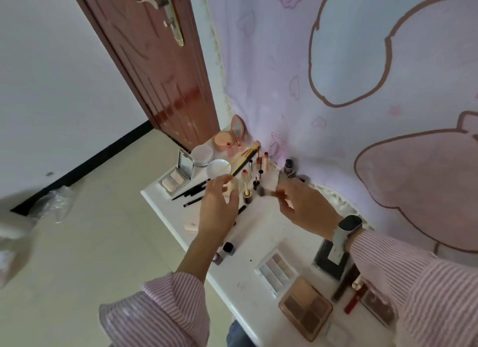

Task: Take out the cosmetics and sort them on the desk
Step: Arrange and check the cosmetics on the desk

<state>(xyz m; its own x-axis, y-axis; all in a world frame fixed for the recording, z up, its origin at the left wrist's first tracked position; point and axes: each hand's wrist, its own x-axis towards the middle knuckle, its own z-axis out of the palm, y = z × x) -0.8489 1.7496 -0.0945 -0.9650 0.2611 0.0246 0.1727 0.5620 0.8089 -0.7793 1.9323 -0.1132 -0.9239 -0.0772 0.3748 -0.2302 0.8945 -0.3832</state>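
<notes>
The person's left hand point(218, 204) hovered over the middle of the white desk point(261, 225), fingers loosely spread and grasping nothing. The right hand point(302, 207) pinched a small brush point(267, 191), blurred, its dark head just above the desk beside a row of upright lip tubes point(254, 176). Behind them, toward the far edge by the door point(155, 69), lay a mirrored compact point(176, 177), a white dish point(218, 168) and gold-handled brushes point(244, 156). Dark pencils point(191, 191) lay close to the left rim. Near the body, a pale palette point(276, 271) and a brown palette point(305, 308) sat apart, with bare desktop between them and the hands. A patterned cloth point(336, 75) closed off the right side.
</notes>
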